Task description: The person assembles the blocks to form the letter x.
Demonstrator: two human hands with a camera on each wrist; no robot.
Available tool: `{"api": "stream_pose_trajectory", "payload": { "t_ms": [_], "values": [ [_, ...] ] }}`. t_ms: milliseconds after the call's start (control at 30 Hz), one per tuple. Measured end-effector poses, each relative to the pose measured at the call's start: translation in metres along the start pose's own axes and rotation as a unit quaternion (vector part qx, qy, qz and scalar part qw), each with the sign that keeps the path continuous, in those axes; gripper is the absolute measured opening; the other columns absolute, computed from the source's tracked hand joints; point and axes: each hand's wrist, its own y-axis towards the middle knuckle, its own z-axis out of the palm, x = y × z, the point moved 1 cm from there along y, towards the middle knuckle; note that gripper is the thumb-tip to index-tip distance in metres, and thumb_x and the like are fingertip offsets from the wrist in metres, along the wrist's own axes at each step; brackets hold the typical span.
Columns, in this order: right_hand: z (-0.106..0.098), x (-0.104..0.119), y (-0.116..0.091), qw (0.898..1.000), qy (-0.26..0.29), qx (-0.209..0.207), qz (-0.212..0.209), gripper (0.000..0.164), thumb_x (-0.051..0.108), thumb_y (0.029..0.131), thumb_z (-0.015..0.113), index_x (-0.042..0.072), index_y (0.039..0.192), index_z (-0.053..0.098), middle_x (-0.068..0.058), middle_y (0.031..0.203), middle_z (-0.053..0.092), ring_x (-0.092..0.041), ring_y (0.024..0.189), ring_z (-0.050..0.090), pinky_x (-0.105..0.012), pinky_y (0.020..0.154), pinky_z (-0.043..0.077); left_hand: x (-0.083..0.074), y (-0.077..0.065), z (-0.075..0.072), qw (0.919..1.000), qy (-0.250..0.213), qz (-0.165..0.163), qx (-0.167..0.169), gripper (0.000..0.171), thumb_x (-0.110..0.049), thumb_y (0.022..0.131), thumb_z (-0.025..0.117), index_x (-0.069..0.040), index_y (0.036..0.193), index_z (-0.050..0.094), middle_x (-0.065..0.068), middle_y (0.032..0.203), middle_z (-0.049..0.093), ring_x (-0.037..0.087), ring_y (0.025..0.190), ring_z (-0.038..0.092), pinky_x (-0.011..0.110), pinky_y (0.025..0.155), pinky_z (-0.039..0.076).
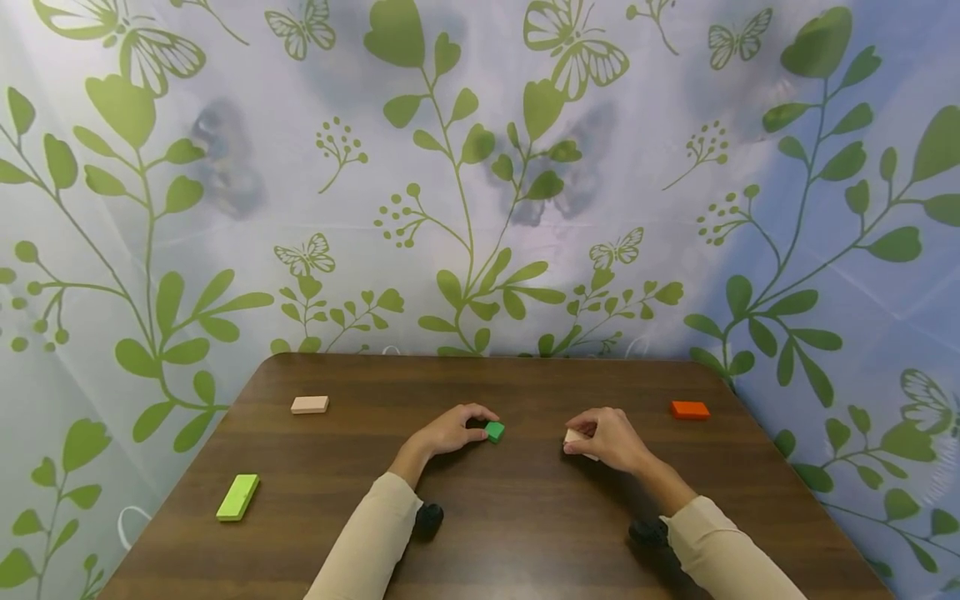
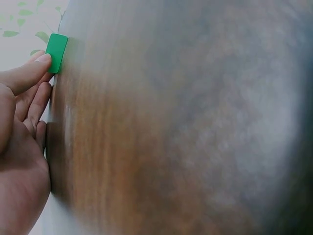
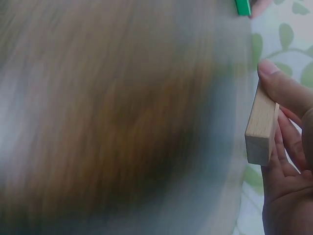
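Note:
Near the middle of the table, my left hand (image 1: 447,430) pinches a small green block (image 1: 494,431) between thumb and fingers. In the left wrist view the thumb lies against one end of the green block (image 2: 57,53), and its flat face shows. To the right, my right hand (image 1: 611,440) grips a plain wooden block (image 1: 574,436), partly covered by the fingers in the head view. The right wrist view shows the wooden block (image 3: 261,127) with its end face toward the camera and the thumb on its far end. A gap separates the two blocks.
On the brown table (image 1: 517,533) lie a pale wooden block (image 1: 310,405) at the back left, a lime green block (image 1: 237,497) at the left and an orange-red block (image 1: 690,410) at the back right. A leaf-patterned curtain (image 1: 480,208) hangs behind the table's back edge.

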Motion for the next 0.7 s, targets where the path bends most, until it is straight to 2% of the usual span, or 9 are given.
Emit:
{"api": "stream_pose_trajectory", "payload": {
  "t_ms": [433,700],
  "values": [
    [0.030,0.020,0.014,1.000,0.002,-0.012,-0.004,0.037,0.028,0.079,0.093,0.005,0.106,0.081,0.001,0.097,0.075,-0.014,0.085,0.070,-0.034,0.075,0.058,-0.002,-0.001,-0.002,0.9999,-0.011,0.000,-0.002,0.031,-0.009,0.103,0.066,-0.007,0.134,0.068,0.009,0.130,0.064,0.031,0.125,0.055,0.052,0.106,0.042],
    [0.046,0.030,0.022,1.000,0.010,0.003,-0.008,0.037,0.030,0.079,0.093,0.006,0.106,0.081,0.003,0.097,0.075,-0.012,0.085,0.069,-0.035,0.076,0.057,0.001,0.003,0.000,0.9999,-0.007,0.010,-0.003,0.030,-0.010,0.102,0.067,-0.008,0.132,0.069,0.006,0.129,0.066,0.031,0.126,0.055,0.052,0.106,0.042]
  ]
}}
